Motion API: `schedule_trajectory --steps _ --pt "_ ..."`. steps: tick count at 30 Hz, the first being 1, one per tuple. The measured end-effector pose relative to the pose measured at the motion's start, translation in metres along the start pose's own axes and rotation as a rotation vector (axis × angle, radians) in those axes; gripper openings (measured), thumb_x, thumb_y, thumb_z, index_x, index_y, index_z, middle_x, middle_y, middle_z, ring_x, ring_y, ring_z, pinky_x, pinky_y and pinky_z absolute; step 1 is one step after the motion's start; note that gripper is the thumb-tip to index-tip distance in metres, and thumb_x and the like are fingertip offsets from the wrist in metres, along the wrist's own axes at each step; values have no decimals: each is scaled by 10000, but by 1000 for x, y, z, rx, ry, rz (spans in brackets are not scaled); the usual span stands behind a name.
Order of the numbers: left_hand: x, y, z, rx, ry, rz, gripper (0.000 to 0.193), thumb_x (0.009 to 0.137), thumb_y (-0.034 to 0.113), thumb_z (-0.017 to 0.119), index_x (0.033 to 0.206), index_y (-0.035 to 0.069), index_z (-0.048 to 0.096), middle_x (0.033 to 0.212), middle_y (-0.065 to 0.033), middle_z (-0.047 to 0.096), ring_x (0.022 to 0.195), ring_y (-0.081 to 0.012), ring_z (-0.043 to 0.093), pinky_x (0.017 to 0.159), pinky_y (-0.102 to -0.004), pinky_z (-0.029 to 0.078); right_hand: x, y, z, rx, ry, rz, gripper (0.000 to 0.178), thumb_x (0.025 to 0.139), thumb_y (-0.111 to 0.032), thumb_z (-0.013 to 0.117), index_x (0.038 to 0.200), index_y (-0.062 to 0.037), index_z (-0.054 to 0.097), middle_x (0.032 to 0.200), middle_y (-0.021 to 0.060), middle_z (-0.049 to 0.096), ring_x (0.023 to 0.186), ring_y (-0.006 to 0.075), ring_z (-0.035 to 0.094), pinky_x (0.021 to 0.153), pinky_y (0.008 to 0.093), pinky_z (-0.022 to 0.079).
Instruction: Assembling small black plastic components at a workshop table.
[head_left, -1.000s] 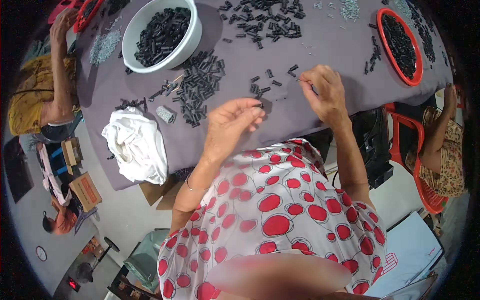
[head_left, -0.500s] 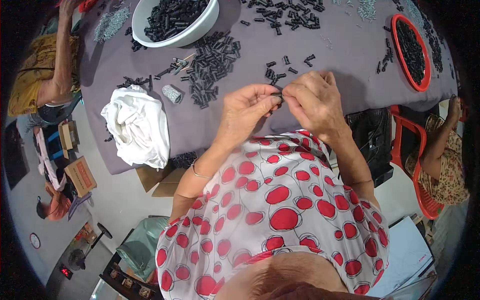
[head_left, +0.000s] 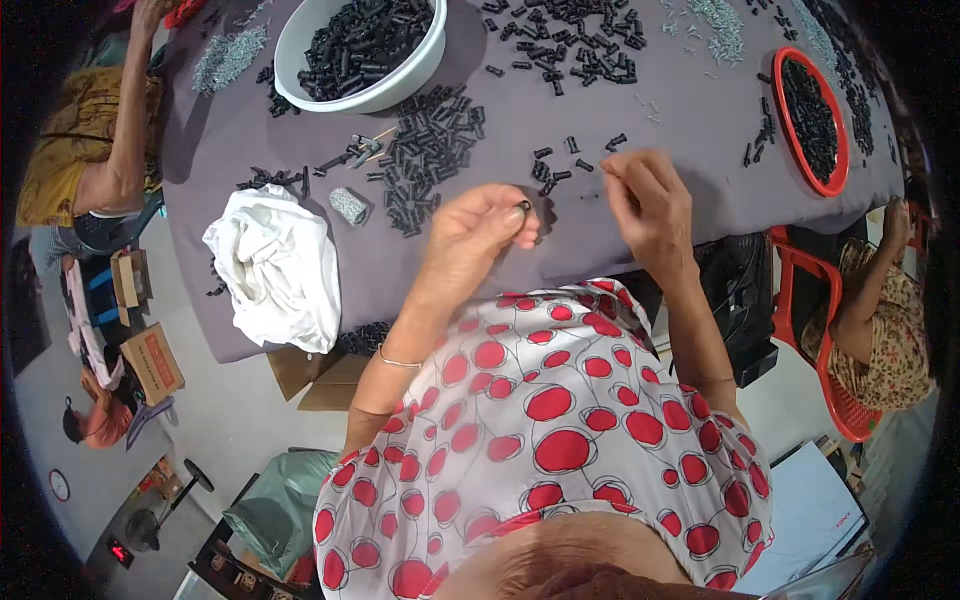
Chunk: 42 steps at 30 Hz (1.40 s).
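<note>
Two bare hands are set over a dark-covered bench (head_left: 720,165), a gap between them. The left hand (head_left: 478,228) pinches one small black part (head_left: 524,206) between thumb and fingers, its exposed end toward the right hand (head_left: 655,210). Most of this part is covered, so its long axis cannot be told. The right hand's fingers are drawn narrow; whether they hold anything small cannot be seen. Their tips lie to the right of the pinched part and farther from the wearer. Just beyond them rests a loose black piece (head_left: 615,142), its long axis slanting away to the right; the right hand is the nearer. A small black cluster (head_left: 548,175) lies between the hands, slightly beyond the left fingertips. Edges: the bench's near edge runs close below both hands; a large black heap (head_left: 425,160) bounds the left side. Open room extends rightward from the right hand toward the red tray (head_left: 828,188), well apart.
</note>
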<state>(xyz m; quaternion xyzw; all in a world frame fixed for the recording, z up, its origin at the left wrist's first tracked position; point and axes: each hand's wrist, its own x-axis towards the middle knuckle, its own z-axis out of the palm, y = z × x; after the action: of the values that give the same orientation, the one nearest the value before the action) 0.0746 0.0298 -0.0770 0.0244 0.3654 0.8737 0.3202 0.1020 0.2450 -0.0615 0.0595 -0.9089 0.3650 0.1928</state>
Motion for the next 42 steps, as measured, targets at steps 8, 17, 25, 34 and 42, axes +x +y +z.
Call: schedule_trajectory --steps 8,17,25,34,42 --pt "4 1 5 168 66 -63 180 887 82 600 1043 -7 588 902 -91 646 777 -141 607 715 -271 502 10 1 18 -386 -41 -220 246 700 -94 664 932 -138 594 852 46 494 790 227 511 677 370 410" --pt "5 0 8 206 87 -64 206 882 76 610 1051 -41 587 883 -88 654 755 -102 610 689 -213 512 10 6 20 69 43 -122 243 725 22 643 936 -95 619 804 52 551 710 206 578 613 313 464" --pt "3 2 14 182 101 -38 211 881 76 610 1046 -53 590 895 -94 654 756 -105 614 684 -214 516 6 -19 5 1008 -215 567 139 825 14 629 962 -6 634 862 36 627 734 89 597 666 228 518" --pt "1 -3 14 213 144 -30 205 882 63 605 1052 -52 593 903 -97 656 760 -117 614 692 -230 512 -2 -38 11 893 -45 404 153 825 24 626 977 5 620 869 47 628 734 92 607 659 233 523" --pt "-2 -7 27 242 193 34 183 878 39 604 1035 -54 603 890 -92 656 743 -104 602 684 -220 503 -5 -43 14 765 21 421 120 807 26 647 919 0 610 832 38 633 708 92 616 601 217 509"
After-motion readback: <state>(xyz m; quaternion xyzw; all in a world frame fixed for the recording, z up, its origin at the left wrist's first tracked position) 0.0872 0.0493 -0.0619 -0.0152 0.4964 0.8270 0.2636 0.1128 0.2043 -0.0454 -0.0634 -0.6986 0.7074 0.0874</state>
